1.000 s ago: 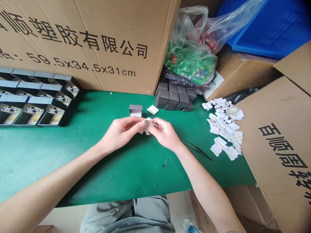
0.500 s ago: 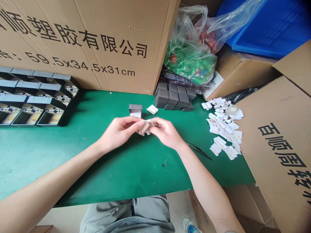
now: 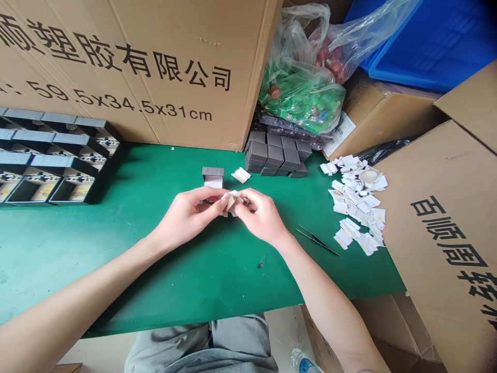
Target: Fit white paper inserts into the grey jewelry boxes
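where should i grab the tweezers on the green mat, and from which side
Pinch the tweezers around the middle of their two legs, coming from above with thumb and finger on the outer sides. They lie flat on the green mat, legs spread at the upper-left end and joined at the lower-right end. The right hand is nearest, just to their left.

Folded white piece mostly hidden between the left hand and right hand (exact shape can't be made out). Dark sliver by the left hand too small to tell. Black tray cut off at left edge, water bottle at bottom.
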{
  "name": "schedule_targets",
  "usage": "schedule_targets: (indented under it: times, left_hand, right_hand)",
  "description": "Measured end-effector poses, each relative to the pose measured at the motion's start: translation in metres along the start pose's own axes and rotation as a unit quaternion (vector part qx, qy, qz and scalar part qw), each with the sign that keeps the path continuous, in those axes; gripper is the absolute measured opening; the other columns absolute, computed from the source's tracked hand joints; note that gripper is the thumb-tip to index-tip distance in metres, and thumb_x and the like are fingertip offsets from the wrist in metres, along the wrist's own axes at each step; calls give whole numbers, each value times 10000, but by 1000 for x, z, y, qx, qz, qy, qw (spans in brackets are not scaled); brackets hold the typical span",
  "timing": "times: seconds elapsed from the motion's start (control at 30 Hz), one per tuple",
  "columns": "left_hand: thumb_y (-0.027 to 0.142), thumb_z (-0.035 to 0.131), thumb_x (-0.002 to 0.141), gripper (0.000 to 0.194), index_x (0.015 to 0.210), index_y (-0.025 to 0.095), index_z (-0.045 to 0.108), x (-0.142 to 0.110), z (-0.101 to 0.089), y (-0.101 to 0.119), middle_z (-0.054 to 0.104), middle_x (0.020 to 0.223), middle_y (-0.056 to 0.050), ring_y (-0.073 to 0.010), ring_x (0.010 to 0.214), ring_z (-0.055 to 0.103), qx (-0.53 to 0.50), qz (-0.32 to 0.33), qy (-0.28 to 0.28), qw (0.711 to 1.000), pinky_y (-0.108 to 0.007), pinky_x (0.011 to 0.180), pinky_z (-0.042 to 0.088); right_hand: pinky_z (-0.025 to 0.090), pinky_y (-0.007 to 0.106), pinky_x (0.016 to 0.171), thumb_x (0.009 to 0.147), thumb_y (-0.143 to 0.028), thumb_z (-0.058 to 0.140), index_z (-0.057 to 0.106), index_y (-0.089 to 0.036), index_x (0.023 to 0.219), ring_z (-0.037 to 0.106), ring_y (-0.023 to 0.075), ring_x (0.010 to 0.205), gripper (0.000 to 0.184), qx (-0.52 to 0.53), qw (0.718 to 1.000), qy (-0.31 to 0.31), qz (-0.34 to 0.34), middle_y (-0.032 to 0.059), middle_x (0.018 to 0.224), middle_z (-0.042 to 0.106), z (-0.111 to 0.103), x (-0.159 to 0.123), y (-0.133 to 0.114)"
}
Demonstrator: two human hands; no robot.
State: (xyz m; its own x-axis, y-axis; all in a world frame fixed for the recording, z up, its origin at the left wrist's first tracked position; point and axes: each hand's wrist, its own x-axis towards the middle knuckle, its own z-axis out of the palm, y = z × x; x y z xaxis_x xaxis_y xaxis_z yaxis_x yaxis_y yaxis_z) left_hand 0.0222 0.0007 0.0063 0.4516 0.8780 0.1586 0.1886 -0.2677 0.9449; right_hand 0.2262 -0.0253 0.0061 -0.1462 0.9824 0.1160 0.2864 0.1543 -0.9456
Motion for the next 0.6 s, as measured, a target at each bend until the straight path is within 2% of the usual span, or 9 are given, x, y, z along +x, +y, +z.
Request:
schedule_targets:
  times: [0.17,0.33,0.6]
  left_hand:
    - [481,647,1021,345,993,178,811,1,0,0,787,945,-30,-154,846,721,38,6,-2,999,-191,796,578]
    - [469,683,1002,319,1061,189,823,0,-1,-4,795,944,-26,-150,816,721,46,24,17,999,-195,768,576]
    - [444,693,996,286,1040,201,838,-1,-1,-3,807,938,-22,-147,804,729,82,59,32,994,-190,755,575]
  right_hand:
    - [566,260,726,868,-280,649,729,-195,1016,667,156,828,189,-1,1000,16,-9,26,980,722,4,0,2]
    - [588,268,779,837,-251,673,727,-210,1094,693,163,885,266,-6,999,16,-27,22,1050,748,8,-1,4]
    - [577,273,777,865,-254,626,736,-208,1054,681,163,877,224,-7,1000,-6,-21,27,1035,743,7,-1,5]
